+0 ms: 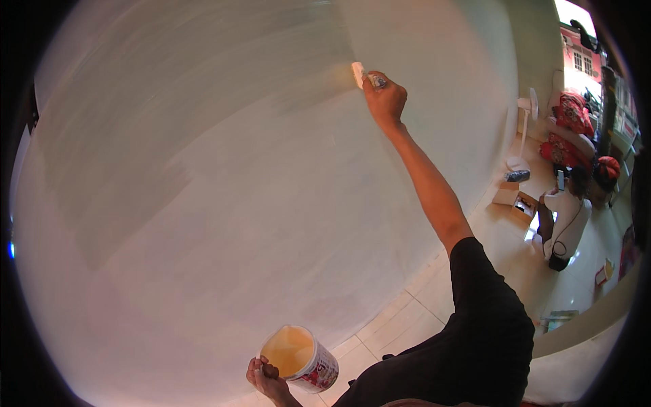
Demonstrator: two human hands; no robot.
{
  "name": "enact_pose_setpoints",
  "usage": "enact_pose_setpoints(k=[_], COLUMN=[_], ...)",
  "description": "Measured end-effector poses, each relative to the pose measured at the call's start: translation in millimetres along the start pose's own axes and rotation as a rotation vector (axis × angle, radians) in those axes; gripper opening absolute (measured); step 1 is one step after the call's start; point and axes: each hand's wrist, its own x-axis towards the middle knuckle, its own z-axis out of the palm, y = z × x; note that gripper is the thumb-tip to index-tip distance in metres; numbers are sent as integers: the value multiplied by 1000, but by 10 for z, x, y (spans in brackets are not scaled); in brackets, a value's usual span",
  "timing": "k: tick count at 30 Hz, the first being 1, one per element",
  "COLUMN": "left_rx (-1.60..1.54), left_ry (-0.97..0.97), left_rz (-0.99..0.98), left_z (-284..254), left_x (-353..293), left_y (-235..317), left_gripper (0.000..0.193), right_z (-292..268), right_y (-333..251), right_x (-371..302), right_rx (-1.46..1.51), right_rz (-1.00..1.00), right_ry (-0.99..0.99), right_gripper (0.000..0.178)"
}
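Observation:
My right arm is stretched up toward a broad pale wall (258,197). My right hand (388,103) is closed around a paintbrush (358,74), its pale bristle end touching or very close to the wall. A darker, wet-looking area with sweeping streaks spreads to the left of the brush. Low in the view, my left hand (266,380) grips the rim or handle of a white plastic bucket (321,372) with a printed side. The bucket tilts, and yellowish liquid (286,353) shows inside it.
Pale floor tiles (400,319) run along the wall's foot. At right stand a white fan (524,125) and an open cardboard box (523,205). A person in white (566,217) sits low, near someone in red patterned clothing (573,129). A bright opening lies beyond.

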Motion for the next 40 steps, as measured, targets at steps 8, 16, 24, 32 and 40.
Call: enact_pose_setpoints(k=[8,16,24,32,40], left_rx=[-82,-78,36,0,-34], left_ry=[-29,-15,40,69,30], left_rz=[22,4,16,46,82], left_z=[-85,-336,-576,-581,-517], left_x=[12,28,55,137,162], left_y=[-79,-18,177,249,229], left_gripper=[21,22,23,24,24], right_z=[501,686,671,697,-3], right_y=[-1235,-2875,-3432,-1823,-431], right_x=[-758,-1510,-1507,-935,-92], right_rx=[183,552,943,776,347], right_rz=[-207,-218,77,260,225], right_ry=[18,-234,-489,-279,-19], right_gripper=[17,28,9,17,16])
